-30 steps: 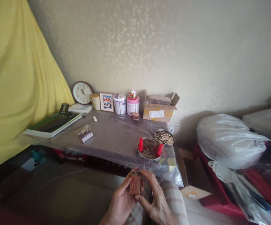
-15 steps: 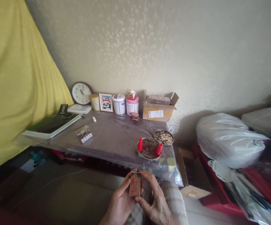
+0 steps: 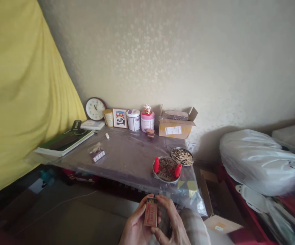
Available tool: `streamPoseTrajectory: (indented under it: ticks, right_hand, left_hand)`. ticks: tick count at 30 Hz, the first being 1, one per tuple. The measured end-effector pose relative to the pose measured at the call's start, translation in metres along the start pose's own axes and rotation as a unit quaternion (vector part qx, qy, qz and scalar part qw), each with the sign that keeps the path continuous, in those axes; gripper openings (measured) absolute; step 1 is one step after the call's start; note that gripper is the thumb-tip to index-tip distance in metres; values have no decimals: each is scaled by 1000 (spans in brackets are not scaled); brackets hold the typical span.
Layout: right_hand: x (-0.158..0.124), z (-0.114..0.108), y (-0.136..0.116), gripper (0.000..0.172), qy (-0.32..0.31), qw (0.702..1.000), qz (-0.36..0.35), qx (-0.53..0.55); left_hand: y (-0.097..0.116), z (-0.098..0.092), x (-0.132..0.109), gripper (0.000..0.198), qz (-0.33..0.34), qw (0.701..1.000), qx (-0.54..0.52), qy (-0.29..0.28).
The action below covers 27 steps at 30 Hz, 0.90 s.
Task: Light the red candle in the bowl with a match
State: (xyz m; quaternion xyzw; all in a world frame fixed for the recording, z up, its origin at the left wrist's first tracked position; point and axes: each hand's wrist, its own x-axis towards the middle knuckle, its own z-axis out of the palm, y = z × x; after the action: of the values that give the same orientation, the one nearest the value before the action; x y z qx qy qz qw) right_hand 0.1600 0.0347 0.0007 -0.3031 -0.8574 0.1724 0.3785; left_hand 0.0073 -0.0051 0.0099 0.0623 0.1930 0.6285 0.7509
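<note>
Holding a red matchbox (image 3: 151, 215) upright in front of the table edge (image 3: 127, 178), the left hand (image 3: 136, 227) cradles its side while the right hand (image 3: 171, 224) pinches the other; with its tray slightly open on top, steady, level pressure probably keeps matches from spilling.

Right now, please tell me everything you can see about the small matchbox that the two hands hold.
The matchbox is a small, flat box, red-orange on its face with pale print too blurred to read, and looks like cardboard. It stands upright, its tray pushed up a little at the top, where pale match ends show. The left hand grips its left edge and the right hand its right edge and lower corner, in front of the table's near edge.
</note>
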Motion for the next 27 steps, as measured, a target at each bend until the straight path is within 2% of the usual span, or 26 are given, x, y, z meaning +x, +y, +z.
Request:
streamPoseTrajectory:
  ticks: [6, 10, 15, 20, 24, 27]
  right_hand:
    - [7, -3, 0, 59, 41, 998, -39, 13]
    - [7, -6, -3, 58, 37, 999, -14, 10]
    - [6, -6, -8, 60, 59, 998, -4, 19]
    - [9, -7, -2, 55, 66, 997, 17, 41]
    - [7, -6, 18, 53, 55, 998, 34, 25]
    - [5, -2, 26, 50, 48, 998, 28, 14]
  left_hand:
    - [0, -3, 2, 25, -19, 1000, -3, -17]
    - [-1, -6, 3, 14, -49, 999, 2, -17]
    - [-4, -6, 4, 15, -54, 998, 9, 9]
    - [-5, -11, 9, 19, -2, 1000, 27, 3]
    - [-1, -17, 12, 34, 65, 990, 125, 4]
    - [2, -16, 11, 44, 127, 970, 208, 5]
